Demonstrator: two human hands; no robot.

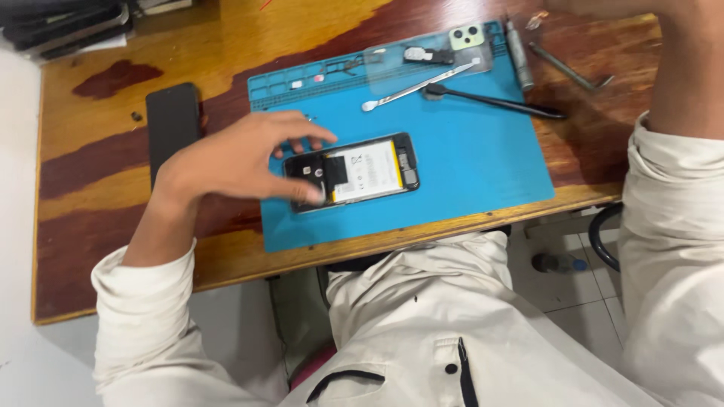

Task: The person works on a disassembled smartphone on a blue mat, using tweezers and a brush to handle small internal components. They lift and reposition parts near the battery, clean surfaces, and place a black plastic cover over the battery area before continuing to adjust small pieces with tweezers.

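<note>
The opened black smartphone (352, 172), back cover removed and a white battery exposed, lies near the front edge of the blue silicone repair mat (467, 173) on the worn wooden desk (90, 158). All positions below are relative to this phone.

The left hand (237, 158) is spread over the phone's left end, fingers half open and curved; the thumb rests at the near corner and the fingertips (320, 138) reach the far edge. It appears to steady or grip that end lightly; a firm clasp cannot be confirmed because of motion blur. The right hand is out of view above the frame; only its forearm and rolled white sleeve (671, 196) show, well to the right.

Beyond the phone lie a silver metal spudger (415, 89), a black pry tool (494, 100) and a clear plastic tray (426, 59) with small parts. A dark flat panel (172, 124) lies left, off the mat.

Judgement: the phone is being positioned for internal work. A next move would call for a steady hold and a tool.
</note>
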